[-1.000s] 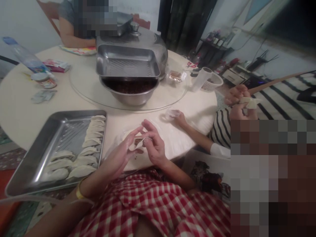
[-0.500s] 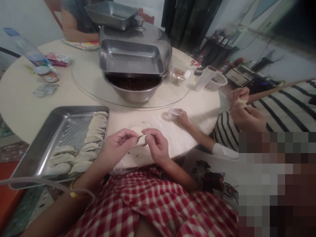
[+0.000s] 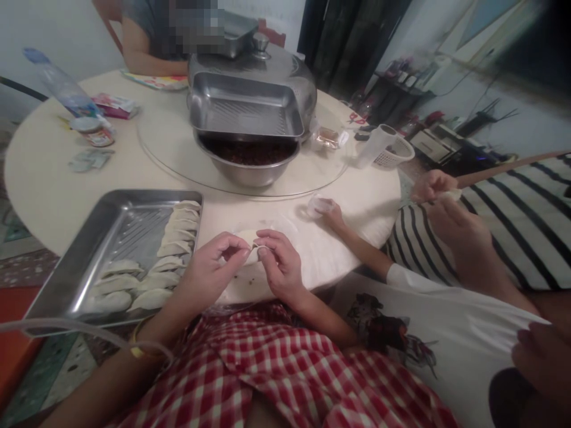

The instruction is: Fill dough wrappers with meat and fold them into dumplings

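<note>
Between my two hands a folded dumpling (image 3: 253, 257) is pinched at its edge, above the near side of the table. My left hand (image 3: 218, 261) is closed, its thumb and fingertips on the dumpling's left end. From the other side my right hand (image 3: 280, 264) grips the same dumpling with thumb and index finger. Behind my fingers lies a pale round wrapper (image 3: 245, 236), partly hidden. To the left, a metal tray (image 3: 96, 238) holds several finished dumplings (image 3: 176, 248) in rows, partly covered by my left forearm.
A steel bowl of dark filling (image 3: 250, 169) stands on the glass turntable, with an empty-looking metal tray (image 3: 245, 107) resting over it. At right, one person's hand (image 3: 330, 214) holds a clear cup; another person's hands (image 3: 446, 202) work a wrapper. A jar (image 3: 93, 132) stands at left.
My fingers have shifted slightly along the dumpling's edge, still pinching it. The view has moved a little, so most things sit further right. The other person's hands at right have changed pose.
</note>
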Available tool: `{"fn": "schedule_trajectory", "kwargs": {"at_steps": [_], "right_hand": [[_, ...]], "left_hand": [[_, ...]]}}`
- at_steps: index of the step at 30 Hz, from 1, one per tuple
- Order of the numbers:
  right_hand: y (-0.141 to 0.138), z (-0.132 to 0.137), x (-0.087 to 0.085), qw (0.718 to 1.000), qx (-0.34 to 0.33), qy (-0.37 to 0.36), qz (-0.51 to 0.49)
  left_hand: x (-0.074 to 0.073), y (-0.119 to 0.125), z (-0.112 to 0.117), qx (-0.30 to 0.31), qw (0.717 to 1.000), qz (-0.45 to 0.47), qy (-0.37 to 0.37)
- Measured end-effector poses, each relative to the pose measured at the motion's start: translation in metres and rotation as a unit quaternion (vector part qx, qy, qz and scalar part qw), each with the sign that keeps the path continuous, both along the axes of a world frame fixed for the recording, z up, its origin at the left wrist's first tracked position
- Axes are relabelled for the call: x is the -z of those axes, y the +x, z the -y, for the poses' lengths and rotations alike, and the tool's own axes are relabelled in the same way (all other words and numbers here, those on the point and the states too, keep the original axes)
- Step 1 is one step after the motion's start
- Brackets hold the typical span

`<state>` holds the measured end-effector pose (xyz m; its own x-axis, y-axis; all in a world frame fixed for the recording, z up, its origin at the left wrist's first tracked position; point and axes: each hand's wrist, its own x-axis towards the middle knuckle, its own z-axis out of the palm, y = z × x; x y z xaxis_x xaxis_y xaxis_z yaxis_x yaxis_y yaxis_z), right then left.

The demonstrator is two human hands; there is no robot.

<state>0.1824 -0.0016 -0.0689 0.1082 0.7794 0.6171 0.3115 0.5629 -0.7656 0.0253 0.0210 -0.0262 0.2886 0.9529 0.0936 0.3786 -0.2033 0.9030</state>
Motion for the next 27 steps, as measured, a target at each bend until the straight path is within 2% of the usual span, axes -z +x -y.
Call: {"fn": "schedule_trajectory", "kwargs": {"at_steps": [3,7,13,16,20,24,27], "right_hand": [[-0.0016,0.0006,-0.0026,1.000,-0.003,0.003,0.014],[-0.0014,0.0022,-0.0041,0.999,-0.039,-0.016,-0.001],[-0.0008,0.0044,-0.0054,0.998,-0.057,-0.036,0.000],[-0.0002,0.0057,-0.0051,0.995,-0.078,-0.059,-0.014],[0.0004,0.0072,-0.0053,0.989,-0.110,-0.087,-0.043],[-0.0008,0.0075,-0.0061,0.988,-0.100,-0.100,-0.055],[-0.0013,0.0065,-0.0065,0.987,-0.088,-0.113,-0.074]], "left_hand": [[-0.0020,0.0012,0.0011,0.007,1.000,0.005,0.008],[-0.0018,0.0006,0.0039,0.009,0.999,-0.022,0.029],[-0.0025,0.0007,0.0081,-0.022,0.998,-0.022,0.053],[-0.0048,0.0015,0.0079,-0.017,0.998,-0.022,0.061],[-0.0051,0.0025,0.0072,-0.019,1.000,0.007,0.024],[-0.0037,0.0032,0.0069,-0.024,0.997,0.051,-0.048],[-0.0051,0.0021,0.0081,-0.019,0.997,0.051,-0.054]]}}
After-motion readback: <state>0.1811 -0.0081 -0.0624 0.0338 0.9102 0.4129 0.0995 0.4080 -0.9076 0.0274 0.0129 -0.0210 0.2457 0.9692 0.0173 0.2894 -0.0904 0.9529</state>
